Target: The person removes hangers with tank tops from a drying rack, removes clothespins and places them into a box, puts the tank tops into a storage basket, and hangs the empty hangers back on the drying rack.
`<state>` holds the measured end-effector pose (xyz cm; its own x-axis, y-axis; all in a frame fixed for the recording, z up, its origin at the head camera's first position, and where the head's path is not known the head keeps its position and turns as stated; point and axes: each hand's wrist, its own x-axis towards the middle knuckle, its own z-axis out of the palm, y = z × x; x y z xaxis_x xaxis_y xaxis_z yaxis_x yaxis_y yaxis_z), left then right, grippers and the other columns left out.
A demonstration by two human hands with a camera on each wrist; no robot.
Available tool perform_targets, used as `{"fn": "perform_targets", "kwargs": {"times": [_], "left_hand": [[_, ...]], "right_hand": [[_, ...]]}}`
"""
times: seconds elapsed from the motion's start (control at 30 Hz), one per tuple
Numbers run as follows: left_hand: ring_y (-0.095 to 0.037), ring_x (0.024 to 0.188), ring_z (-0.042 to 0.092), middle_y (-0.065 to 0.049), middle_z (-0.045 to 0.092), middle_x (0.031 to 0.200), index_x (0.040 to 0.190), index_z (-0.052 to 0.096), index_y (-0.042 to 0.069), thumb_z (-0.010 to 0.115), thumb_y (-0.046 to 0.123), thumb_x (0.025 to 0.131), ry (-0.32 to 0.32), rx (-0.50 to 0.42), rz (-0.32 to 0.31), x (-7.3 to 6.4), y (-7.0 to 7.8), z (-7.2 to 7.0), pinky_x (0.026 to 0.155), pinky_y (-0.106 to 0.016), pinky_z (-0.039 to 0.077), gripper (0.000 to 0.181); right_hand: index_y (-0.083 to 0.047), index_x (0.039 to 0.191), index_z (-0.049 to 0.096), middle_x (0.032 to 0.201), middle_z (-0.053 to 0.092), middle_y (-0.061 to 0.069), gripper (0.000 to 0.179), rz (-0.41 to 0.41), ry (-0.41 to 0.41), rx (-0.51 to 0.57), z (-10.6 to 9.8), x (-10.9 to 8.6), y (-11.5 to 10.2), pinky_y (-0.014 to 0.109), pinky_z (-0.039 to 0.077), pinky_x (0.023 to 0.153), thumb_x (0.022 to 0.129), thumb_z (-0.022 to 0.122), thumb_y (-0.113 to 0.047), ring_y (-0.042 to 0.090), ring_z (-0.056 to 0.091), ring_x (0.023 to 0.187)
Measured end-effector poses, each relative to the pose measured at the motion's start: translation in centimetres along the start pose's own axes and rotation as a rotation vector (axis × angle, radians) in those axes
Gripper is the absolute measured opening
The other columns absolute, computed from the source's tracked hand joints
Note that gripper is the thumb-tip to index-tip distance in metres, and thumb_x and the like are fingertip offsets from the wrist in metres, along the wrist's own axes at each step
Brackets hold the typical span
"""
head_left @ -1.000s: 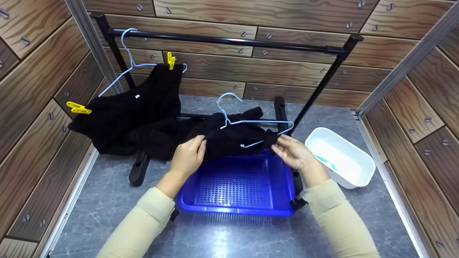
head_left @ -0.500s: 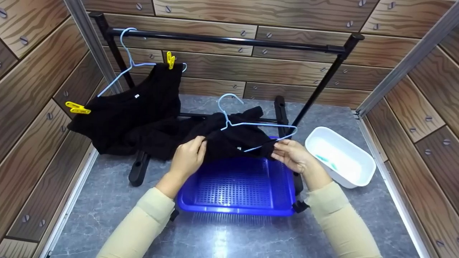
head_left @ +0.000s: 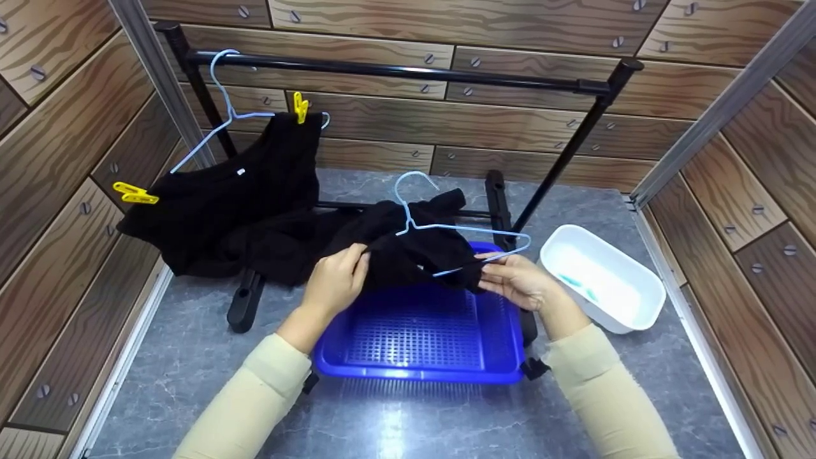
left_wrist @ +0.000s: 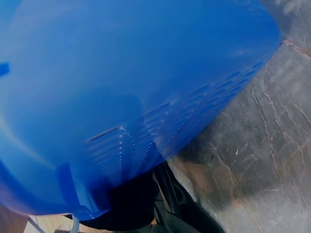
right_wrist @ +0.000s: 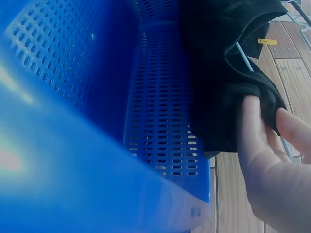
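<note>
A second black shirt point(head_left: 392, 271) lies bunched over the back of a blue basket point(head_left: 421, 374). My left hand point(head_left: 336, 280) grips its cloth at the left, fingers curled in. A pale blue wire hanger point(head_left: 468, 229) is partly inside this shirt; its hook stands up and its right end sticks out bare. At that end my right hand point(head_left: 517, 280) pinches the shirt's edge between thumb and fingers. In the right wrist view, the hanger's wire point(right_wrist: 244, 57) shows inside the neck opening. The left wrist view has the basket's outer wall point(left_wrist: 146, 63) but not the hand.
From the black rack's bar point(head_left: 395, 68) hangs another hanger point(head_left: 224, 89), with a black shirt point(head_left: 217, 204) held by yellow clothespins point(head_left: 301, 107). A white tub point(head_left: 605, 280) with turquoise pieces inside stands at the right. The rack's feet flank the basket.
The second hanger has slid down and slightly right, its right end coming further out of the cloth. My right hand has shifted slightly down with the shirt's edge. My left hand stays put.
</note>
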<state>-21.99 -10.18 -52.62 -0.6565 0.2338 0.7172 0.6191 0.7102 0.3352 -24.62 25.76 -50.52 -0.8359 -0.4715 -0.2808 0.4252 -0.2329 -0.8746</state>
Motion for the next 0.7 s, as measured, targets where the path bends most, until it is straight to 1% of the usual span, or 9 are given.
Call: {"fn": "perform_targets", "kwargs": {"times": [0.2, 0.43, 0.6, 0.7], "left_hand": [[-0.033, 0.071, 0.07, -0.009, 0.07, 0.083, 0.102, 0.065, 0.004, 0.059, 0.012, 0.098, 0.01, 0.002, 0.004, 0.0, 0.1, -0.1, 0.06, -0.046, 0.055, 0.011], [-0.033, 0.072, 0.07, -0.008, 0.071, 0.084, 0.102, 0.065, 0.004, 0.059, 0.013, 0.098, 0.018, 0.005, 0.006, 0.0, 0.0, -0.1, 0.061, -0.046, 0.055, 0.012], [-0.032, 0.073, 0.071, -0.008, 0.07, 0.084, 0.102, 0.064, 0.004, 0.056, 0.013, 0.099, 0.007, 0.0, -0.001, 0.0, 0.0, -0.2, 0.062, -0.045, 0.055, 0.012], [-0.032, 0.073, 0.071, -0.007, 0.07, 0.083, 0.102, 0.064, 0.004, 0.056, 0.012, 0.099, 0.01, -0.005, 0.001, -0.1, 0.0, -0.2, 0.062, -0.045, 0.055, 0.012]], "right_hand": [[-0.005, 0.114, 0.066, 0.105, 0.072, 0.008, 0.025, -0.031, 0.045, -0.01, -0.6, -0.2, -0.2, 0.032, 0.053, 0.093, 0.1, 0.048, 0.007, 0.016, 0.069, 0.1], [-0.007, 0.108, 0.067, 0.098, 0.07, 0.005, 0.024, -0.041, 0.1, -0.013, -0.9, -0.4, -0.5, 0.031, 0.053, 0.093, 0.099, 0.05, 0.007, 0.014, 0.068, 0.09], [-0.007, 0.108, 0.067, 0.101, 0.067, 0.004, 0.023, -0.053, 0.126, -0.038, -1.2, -0.7, -0.7, 0.03, 0.052, 0.093, 0.099, 0.051, 0.006, 0.013, 0.067, 0.091], [-0.005, 0.109, 0.067, 0.101, 0.066, 0.003, 0.022, -0.074, 0.144, -0.051, -1.4, -0.9, -0.9, 0.03, 0.052, 0.094, 0.099, 0.052, 0.007, 0.013, 0.067, 0.092]]}}
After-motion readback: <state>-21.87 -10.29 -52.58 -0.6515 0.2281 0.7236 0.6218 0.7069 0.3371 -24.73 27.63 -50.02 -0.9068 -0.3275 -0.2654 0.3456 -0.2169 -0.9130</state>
